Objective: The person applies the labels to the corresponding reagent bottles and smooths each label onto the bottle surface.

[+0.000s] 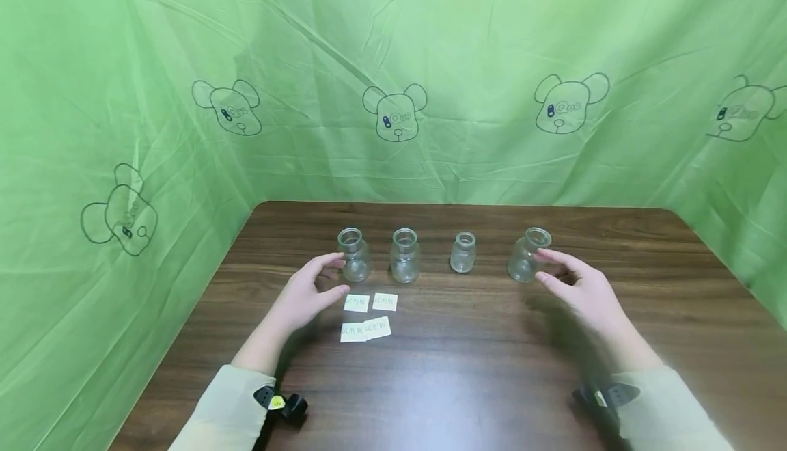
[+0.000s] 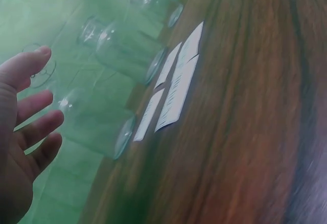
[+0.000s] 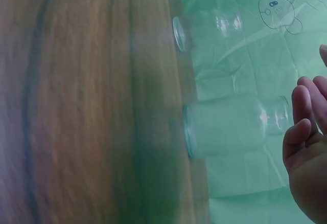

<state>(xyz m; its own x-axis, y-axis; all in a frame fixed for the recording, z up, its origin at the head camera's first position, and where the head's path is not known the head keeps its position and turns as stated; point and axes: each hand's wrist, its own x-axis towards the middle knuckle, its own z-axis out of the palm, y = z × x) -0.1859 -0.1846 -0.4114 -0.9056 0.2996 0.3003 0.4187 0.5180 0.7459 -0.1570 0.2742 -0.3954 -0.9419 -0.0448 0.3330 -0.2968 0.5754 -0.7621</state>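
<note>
Four clear glass jars stand upright in a row. My left hand is at the leftmost jar, with thumb and fingers spread; in the left wrist view the fingers are loosely bent with nothing between them. To its right come a second jar and a smaller jar. My right hand is beside the rightmost jar, fingertips overlapping its edge in the head view. In the right wrist view the right hand has relaxed fingers near that jar's mouth.
Several white paper labels with handwriting lie before the left jars: one label, another and an overlapping pair. Everything sits on a brown wooden table. Green cloth with bear-head drawings hangs behind and at both sides.
</note>
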